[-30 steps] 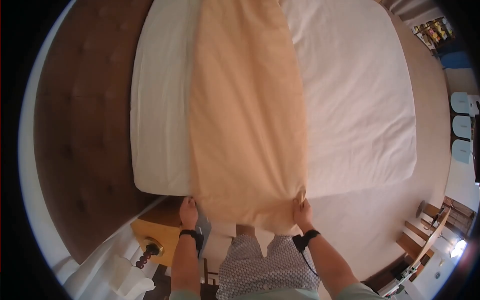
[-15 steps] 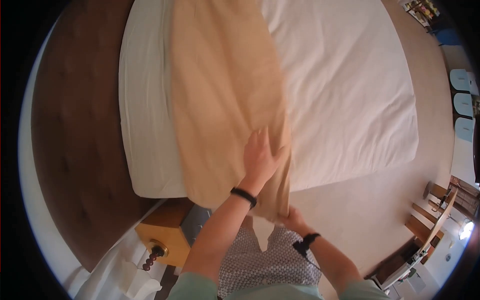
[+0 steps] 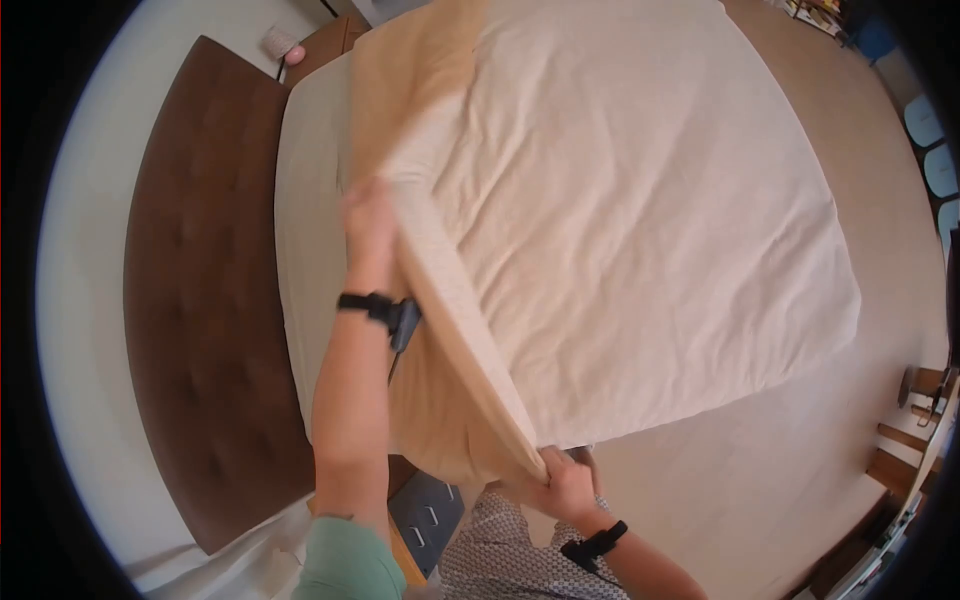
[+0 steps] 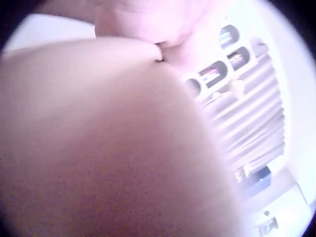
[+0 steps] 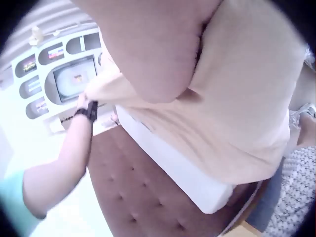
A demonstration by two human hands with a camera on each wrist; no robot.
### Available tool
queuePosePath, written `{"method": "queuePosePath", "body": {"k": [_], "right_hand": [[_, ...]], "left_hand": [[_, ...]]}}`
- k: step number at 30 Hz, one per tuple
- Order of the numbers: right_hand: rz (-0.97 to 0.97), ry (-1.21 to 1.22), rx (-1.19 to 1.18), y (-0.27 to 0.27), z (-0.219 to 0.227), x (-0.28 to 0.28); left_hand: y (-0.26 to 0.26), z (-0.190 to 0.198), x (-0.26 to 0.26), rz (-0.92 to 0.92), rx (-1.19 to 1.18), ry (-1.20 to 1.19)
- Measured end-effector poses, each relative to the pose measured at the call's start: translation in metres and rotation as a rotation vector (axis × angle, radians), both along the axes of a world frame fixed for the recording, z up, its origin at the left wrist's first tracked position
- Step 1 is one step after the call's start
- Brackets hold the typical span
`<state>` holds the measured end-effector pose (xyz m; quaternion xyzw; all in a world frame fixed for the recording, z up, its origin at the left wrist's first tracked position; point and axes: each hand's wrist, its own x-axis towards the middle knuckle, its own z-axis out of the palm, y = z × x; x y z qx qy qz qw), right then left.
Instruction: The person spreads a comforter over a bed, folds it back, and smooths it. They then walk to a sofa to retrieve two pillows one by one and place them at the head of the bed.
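A peach bed cover (image 3: 430, 410) lies across the head end of a mattress (image 3: 308, 220), beside wide cream bedding (image 3: 650, 230). My left hand (image 3: 370, 222), blurred, reaches far over the bed and grips the cover's edge. In the left wrist view, finger and thumb of the left hand (image 4: 148, 24) pinch the cloth, which hangs below them. Near the bedside my right hand (image 3: 570, 487) holds the same edge. Between both hands the edge is pulled into a raised, slanting strip. The right wrist view shows the right hand (image 5: 153, 59) close up, with the cover spreading under it.
A brown tufted headboard (image 3: 215, 290) runs along the left. A nightstand with grey drawers (image 3: 425, 515) stands by the near bed corner. Wooden furniture (image 3: 910, 460) is at the far right. White shelving (image 5: 42, 74) shows across the room.
The left hand moved from the near edge over the cover and then farther across toward the headboard. The right hand keeps its hold near the bedside. The peach band narrowed as its edge was lifted.
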<state>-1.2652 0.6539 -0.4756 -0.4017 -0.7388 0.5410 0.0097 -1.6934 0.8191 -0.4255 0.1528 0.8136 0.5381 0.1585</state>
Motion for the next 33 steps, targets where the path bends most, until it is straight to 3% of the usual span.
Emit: {"method": "queuePosePath", "body": {"k": [1, 2, 4, 5, 6, 7, 8, 9, 11, 13, 15, 19, 23, 25, 26, 28, 29, 31, 32, 33], "right_hand": [[-0.024, 0.023, 0.068, 0.012, 0.001, 0.002], [-0.121, -0.027, 0.003, 0.019, -0.001, 0.004], [-0.255, -0.123, 0.019, 0.028, -0.036, 0.022], [-0.277, -0.206, 0.01, 0.026, -0.073, 0.042], [-0.299, -0.288, 0.001, 0.027, -0.108, 0.065], [-0.29, -0.322, -0.117, 0.025, -0.131, 0.084], [-0.324, -0.292, -0.135, 0.02, -0.155, 0.105], [-0.356, -0.26, -0.155, 0.015, -0.17, 0.119], [-0.391, -0.257, -0.147, 0.018, -0.175, 0.132], [-0.445, -0.251, -0.141, 0.028, -0.179, 0.14], [-0.433, -0.251, -0.13, 0.041, -0.178, 0.147], [-0.302, -0.298, -0.167, 0.049, -0.182, 0.17], [-0.315, -0.39, -0.085, 0.045, -0.173, 0.197], [-0.266, -0.416, -0.275, 0.04, -0.174, 0.206], [-0.249, -0.418, -0.274, 0.034, -0.172, 0.203], [-0.219, -0.249, -0.366, 0.029, -0.17, 0.193], [-0.209, -0.249, -0.36, 0.026, -0.168, 0.193], [-0.072, -0.317, -0.216, 0.029, -0.177, 0.192], [-0.062, -0.317, -0.21, 0.03, -0.188, 0.195], [-0.067, -0.433, -0.172, 0.031, -0.2, 0.198]], "left_hand": [[-0.007, 0.031, 0.01, 0.114, 0.144, -0.094], [-0.012, 0.023, 0.014, 0.125, 0.131, -0.091], [-0.008, -0.02, 0.037, 0.099, 0.104, 0.355], [0.003, -0.048, 0.06, -0.033, 0.084, 0.316], [0.013, -0.062, 0.089, -0.143, 0.015, 0.094], [0.011, -0.117, 0.093, -0.36, -0.01, 0.037], [0.009, -0.149, 0.117, -0.549, 0.015, 0.105], [0.001, -0.166, 0.146, -0.737, 0.039, 0.175], [-0.028, -0.156, 0.192, -0.992, -0.185, -0.085], [-0.063, -0.161, 0.228, -0.973, -0.111, 0.102], [-0.104, -0.164, 0.249, -0.895, -0.223, 0.367], [-0.205, -0.165, 0.261, -0.911, -0.567, 0.396], [-0.298, -0.162, 0.263, -0.892, -0.67, 0.319], [-0.337, -0.157, 0.259, -0.784, -0.912, 0.396], [-0.357, -0.155, 0.258, -0.77, -0.917, 0.387], [-0.393, -0.159, 0.253, -0.414, -1.044, 0.324], [-0.415, -0.166, 0.251, -0.403, -1.042, 0.32], [-0.449, -0.189, 0.243, -0.07, -0.888, 0.148], [-0.455, -0.194, 0.235, -0.031, -0.727, 0.063], [-0.46, -0.204, 0.228, -0.019, -0.722, 0.057]]}}
